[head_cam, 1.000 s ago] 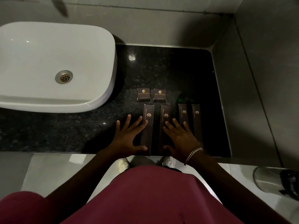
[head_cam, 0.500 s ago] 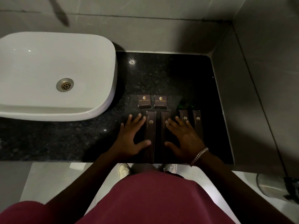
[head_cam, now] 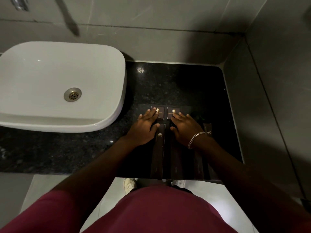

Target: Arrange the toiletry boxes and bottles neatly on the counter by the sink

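your flat, released hands [head_cam: 165, 125] square two small dark-brown cardboard boxes [head_cam: 166, 112] at 12 o'clock on the tabletop [head_cam: 168, 84]; next, check the long boxes.

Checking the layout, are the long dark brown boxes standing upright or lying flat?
Lying flat: the long dark brown boxes rest lengthwise on the black granite counter, gold logos facing up.
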